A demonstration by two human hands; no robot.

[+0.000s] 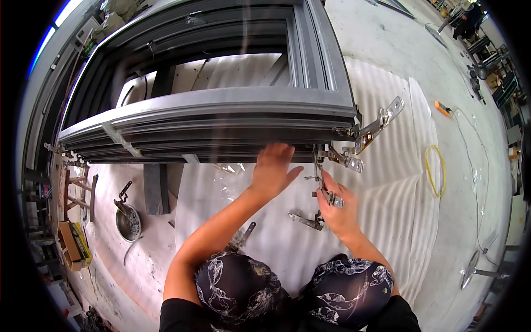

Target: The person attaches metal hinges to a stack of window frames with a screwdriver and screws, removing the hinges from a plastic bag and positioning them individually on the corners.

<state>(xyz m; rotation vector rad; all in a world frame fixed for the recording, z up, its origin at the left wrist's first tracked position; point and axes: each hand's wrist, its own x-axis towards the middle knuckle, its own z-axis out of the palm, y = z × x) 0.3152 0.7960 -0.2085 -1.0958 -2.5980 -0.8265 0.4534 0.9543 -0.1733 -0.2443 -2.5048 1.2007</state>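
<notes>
- The right hand [338, 207] has its fingers [331, 187] closed round a slim metal hinge arm [325, 191], holding it upright just below the near right corner of the grey window frame [221, 110]
- The left hand [272, 169] is open, fingers [276, 150] spread flat and pressed against the frame's near rail, a little left of that same corner; it grips nothing
- Right of the corner, one hinge stay [381, 123] already sits on the frame, folded out and sticking up and away from it, with a shorter bracket [349, 160] just beneath it; by my reading, that side's hardware is at least partly on
- The piece in the right hand looks not yet fixed, so I'd judge this fitting as under way rather than finished
- Below the frame, on the white ribbed foam sheet [398, 188], lies a loose hinge piece [306, 221] beside the right wrist, and another [242, 237] near the left forearm; these seem still to be fitted
- Further left of the frame, a round metal bowl [128, 222] sits on the floor
- Right of the frame a yellow loop of cord [435, 170] rests at the sheet's edge
</notes>
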